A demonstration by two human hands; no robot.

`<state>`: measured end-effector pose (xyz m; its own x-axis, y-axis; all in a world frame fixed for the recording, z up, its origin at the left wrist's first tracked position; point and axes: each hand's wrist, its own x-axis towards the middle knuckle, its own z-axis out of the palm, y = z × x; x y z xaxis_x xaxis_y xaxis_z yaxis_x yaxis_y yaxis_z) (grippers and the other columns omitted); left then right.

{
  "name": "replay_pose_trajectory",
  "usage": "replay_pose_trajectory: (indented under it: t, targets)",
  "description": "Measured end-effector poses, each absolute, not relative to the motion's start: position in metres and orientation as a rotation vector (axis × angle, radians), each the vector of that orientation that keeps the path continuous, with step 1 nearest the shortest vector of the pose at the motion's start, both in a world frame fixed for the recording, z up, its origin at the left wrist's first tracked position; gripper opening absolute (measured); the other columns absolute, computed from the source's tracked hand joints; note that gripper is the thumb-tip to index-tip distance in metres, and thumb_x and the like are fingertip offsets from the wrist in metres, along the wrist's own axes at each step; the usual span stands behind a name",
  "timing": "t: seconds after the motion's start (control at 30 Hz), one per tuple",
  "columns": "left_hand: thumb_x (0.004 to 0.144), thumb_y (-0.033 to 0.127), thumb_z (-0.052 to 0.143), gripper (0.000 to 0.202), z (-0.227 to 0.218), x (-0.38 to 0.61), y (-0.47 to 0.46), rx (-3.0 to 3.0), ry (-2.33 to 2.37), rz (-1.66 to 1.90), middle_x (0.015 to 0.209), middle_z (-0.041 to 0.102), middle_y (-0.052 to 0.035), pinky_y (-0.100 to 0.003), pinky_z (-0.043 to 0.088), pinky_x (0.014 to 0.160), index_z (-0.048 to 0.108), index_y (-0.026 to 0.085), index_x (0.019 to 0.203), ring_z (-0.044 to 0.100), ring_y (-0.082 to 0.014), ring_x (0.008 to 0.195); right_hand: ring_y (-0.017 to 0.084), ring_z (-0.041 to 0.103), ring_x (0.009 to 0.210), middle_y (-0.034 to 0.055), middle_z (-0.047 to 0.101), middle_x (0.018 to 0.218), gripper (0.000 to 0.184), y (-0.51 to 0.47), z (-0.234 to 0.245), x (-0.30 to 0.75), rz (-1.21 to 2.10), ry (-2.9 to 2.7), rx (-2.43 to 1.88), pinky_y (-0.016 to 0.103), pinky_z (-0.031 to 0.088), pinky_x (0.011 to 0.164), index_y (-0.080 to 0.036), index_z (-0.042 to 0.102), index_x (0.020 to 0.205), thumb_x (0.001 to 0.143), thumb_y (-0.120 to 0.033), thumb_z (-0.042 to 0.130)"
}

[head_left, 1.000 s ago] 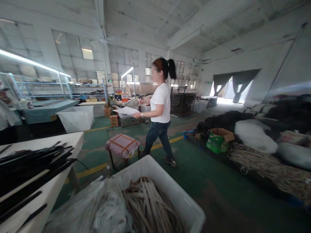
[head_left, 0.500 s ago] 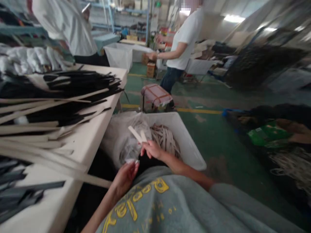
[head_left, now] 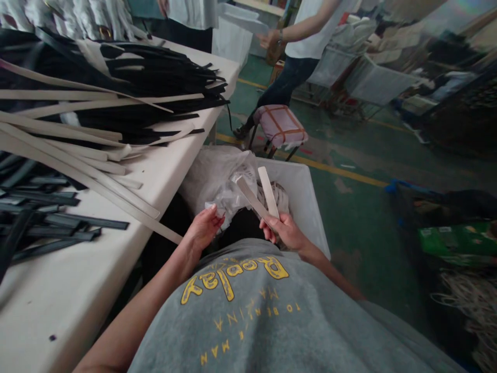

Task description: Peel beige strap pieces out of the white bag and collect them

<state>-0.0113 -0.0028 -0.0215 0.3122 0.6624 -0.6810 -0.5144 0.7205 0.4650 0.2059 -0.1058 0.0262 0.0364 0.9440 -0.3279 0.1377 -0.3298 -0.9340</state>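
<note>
My right hand (head_left: pixel 286 231) is closed around two flat cream strips (head_left: pixel 268 192), whose free ends spread apart in a V above the fingers. In my left hand (head_left: pixel 204 228), thumb and fingers pinch a small whitish, clear-looking plastic piece (head_left: pixel 214 209); its exact kind is unclear. Behind both hands, a crumpled clear plastic bag (head_left: pixel 217 168) hangs in or against a white plastic bin (head_left: pixel 316 212). Coiled light strips (head_left: pixel 280 192) lie inside the bin, partly hidden by the held strips.
At left, a white table (head_left: pixel 163 189) bears bundled black strips (head_left: pixel 155 72), long cream strips (head_left: pixel 97 178) and short dark strips (head_left: pixel 66 228). A pink-topped stool (head_left: pixel 281 126) stands beyond the bin. Two people stand farther back. Green packaging (head_left: pixel 458 241) lies at right.
The view has tilted downward and sharpened. My right hand has moved away from my left, carrying the two strips. My left hand still pinches the small piece.
</note>
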Motion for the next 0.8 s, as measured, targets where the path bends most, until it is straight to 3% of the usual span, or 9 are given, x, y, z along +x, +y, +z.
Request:
replay_pose_trajectory:
  t: [0.17,0.47,0.63,0.8]
  targets:
    - [0.087,0.027,0.072,0.019,-0.016,-0.011,0.008,0.03,1.028,0.845,0.065,0.064,0.0015,-0.025,0.056,0.066,0.059,0.017,0.076,0.066,-0.0114,0.058,0.008,0.046,0.039,-0.0003,0.057,0.049,0.043,-0.114,0.037,0.205,1.39,-1.348,-1.727,0.019,0.036,0.039,-0.017,0.061,0.064,0.086,-0.054,0.056]
    - [0.098,0.023,0.055,0.023,-0.011,-0.013,0.006,0.007,1.005,0.845,0.068,0.067,0.0,-0.023,0.056,0.064,0.059,0.016,0.076,0.067,-0.0114,0.061,0.01,0.048,0.04,0.0007,0.058,0.05,0.038,-0.114,0.022,0.196,1.291,-1.505,-1.799,0.022,0.038,0.042,-0.018,0.061,0.062,0.088,-0.045,0.055]
    - [0.097,0.026,0.058,0.025,-0.017,-0.014,0.004,-0.016,1.02,0.88,0.062,0.064,0.0011,-0.024,0.055,0.062,0.057,0.017,0.074,0.063,-0.011,0.054,0.012,0.05,0.041,0.0018,0.059,0.05,0.037,-0.114,0.023,0.193,1.229,-1.505,-1.835,0.023,0.038,0.042,-0.018,0.061,0.062,0.087,-0.045,0.054]
    - [0.098,0.026,0.056,0.022,-0.02,-0.012,0.003,-0.033,1.009,0.892,0.067,0.067,-0.0008,-0.023,0.056,0.067,0.06,0.017,0.078,0.067,-0.0115,0.06,0.012,0.051,0.042,0.0021,0.059,0.05,0.038,-0.115,0.024,0.189,1.2,-1.502,-1.868,0.023,0.039,0.043,-0.018,0.06,0.061,0.086,-0.046,0.053]
